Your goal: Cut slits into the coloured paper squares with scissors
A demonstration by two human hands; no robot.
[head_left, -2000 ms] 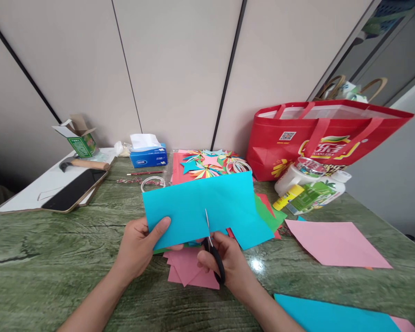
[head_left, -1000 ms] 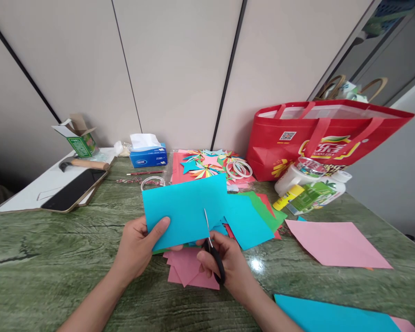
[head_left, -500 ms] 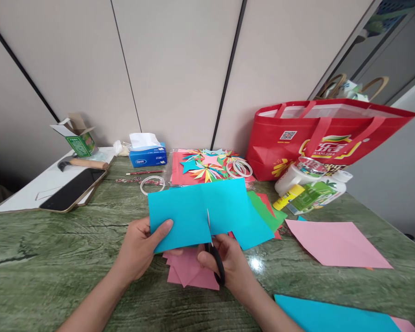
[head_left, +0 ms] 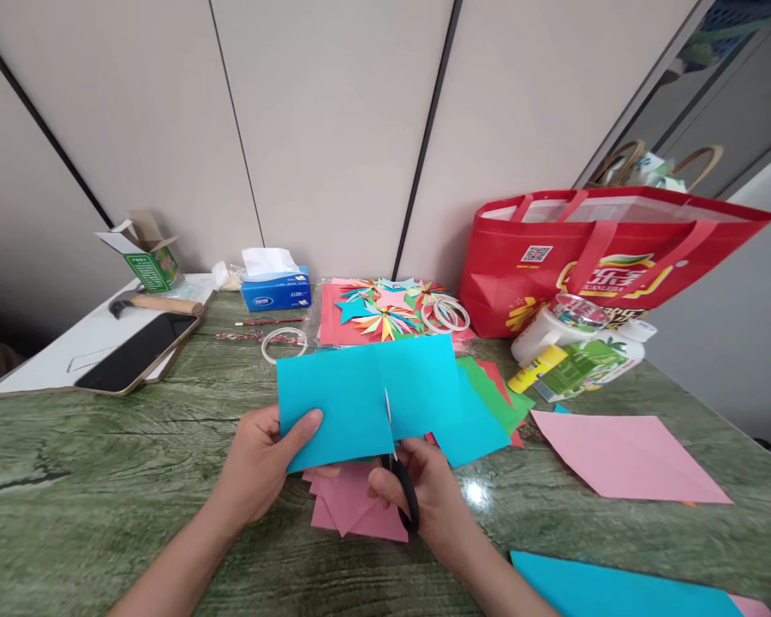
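A sheet of blue paper is held up above the table, its left edge pinched by my left hand with the thumb on top. My right hand is closed round the black handles of a pair of scissors. Their blades have cut into the sheet from its near edge, around its middle, and part of them is behind the paper. Beneath the hands lie several pink paper pieces. More blue paper and green paper lie just beyond the sheet's right side.
A pink sheet and another blue sheet lie at right. Behind stand a red bag, a yellow glue stick, folded paper stars, tape rolls and a tissue box. A phone and hammer lie left.
The right part of the blue sheet has shifted very slightly left. Both hands and the scissors stay almost where they were, and the whole view has moved a little.
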